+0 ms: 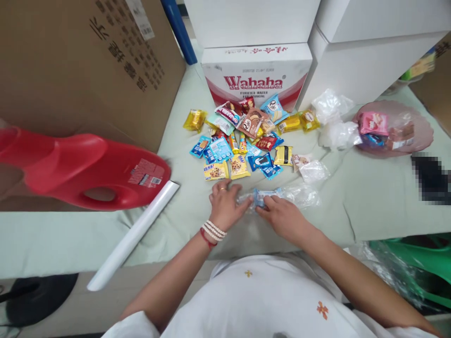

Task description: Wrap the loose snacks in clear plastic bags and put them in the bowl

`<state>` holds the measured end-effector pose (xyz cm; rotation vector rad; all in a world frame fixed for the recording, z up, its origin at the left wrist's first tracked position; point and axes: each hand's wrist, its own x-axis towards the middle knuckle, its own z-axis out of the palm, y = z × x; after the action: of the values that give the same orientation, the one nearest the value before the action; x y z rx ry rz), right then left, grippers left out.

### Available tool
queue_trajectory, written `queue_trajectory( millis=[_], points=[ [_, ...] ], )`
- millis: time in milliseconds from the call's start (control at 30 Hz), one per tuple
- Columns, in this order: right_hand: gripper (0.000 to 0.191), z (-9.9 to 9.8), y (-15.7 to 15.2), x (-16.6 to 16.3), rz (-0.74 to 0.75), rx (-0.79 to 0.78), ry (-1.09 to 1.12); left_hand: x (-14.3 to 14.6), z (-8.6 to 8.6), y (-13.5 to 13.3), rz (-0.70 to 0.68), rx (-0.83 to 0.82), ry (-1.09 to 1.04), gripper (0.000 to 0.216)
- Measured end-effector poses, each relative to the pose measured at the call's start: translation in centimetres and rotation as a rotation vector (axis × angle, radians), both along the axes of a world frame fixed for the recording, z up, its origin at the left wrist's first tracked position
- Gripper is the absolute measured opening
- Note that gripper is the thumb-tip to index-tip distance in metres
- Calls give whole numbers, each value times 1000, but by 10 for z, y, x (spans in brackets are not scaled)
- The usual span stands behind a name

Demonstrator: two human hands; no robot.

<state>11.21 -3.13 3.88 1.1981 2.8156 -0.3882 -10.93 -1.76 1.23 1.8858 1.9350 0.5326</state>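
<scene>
Close in front of me, a clear plastic bag (303,195) lies on the green tablecloth (384,202) with a light blue snack packet (260,195) in or under its film; I cannot tell which. The fingers of my right hand (285,218) are bent and pressed onto that packet. My left hand (225,204) has its fingers apart, its thumb reaching the bag's left end and its fingertips beside a yellow cookie packet (215,171). Just beyond both hands is a loose pile of small wrapped snacks, among them a brown packet (251,123) and a dark blue packet (260,162).
White cartons, one a Wahaha water box (255,75), stand behind the pile. On the left are a large brown carton (81,70), a red plastic jug (95,169) and a white tube (134,234). Crumpled plastic bags (333,122) and a pinkish plate (421,129) holding snacks lie on the right.
</scene>
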Motion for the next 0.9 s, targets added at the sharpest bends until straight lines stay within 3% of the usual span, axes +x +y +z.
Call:
queue_trajectory(
  millis=[100,233,300,367,433,533,633,733,800,900],
  points=[
    [23,-1,2,1,-30,-39,44,2,16,-12,-57,-119,-59,11],
    [36,-10,0,6,-39,-104,224,10,30,-15,-52,-346,-650,28],
    [38,-16,-4,12,-58,-114,337,26,30,-10,-80,-399,-808,30],
    [37,-19,-10,21,-69,-127,462,45,25,-3,-141,-358,-736,28],
    [36,-22,-14,30,-99,-147,595,63,20,2,-206,-257,-488,29],
    [36,-27,-10,43,-397,-14,671,81,15,2,-251,-126,-71,28],
    [40,-33,4,50,-689,214,471,84,14,1,-203,-10,122,33],
    [30,-32,15,52,-703,265,295,78,14,6,-113,49,179,59],
    [16,-25,18,49,-687,238,256,73,13,11,-127,-25,177,50],
    [15,-10,12,38,-675,94,269,72,15,16,-180,-124,157,31]
  ],
)
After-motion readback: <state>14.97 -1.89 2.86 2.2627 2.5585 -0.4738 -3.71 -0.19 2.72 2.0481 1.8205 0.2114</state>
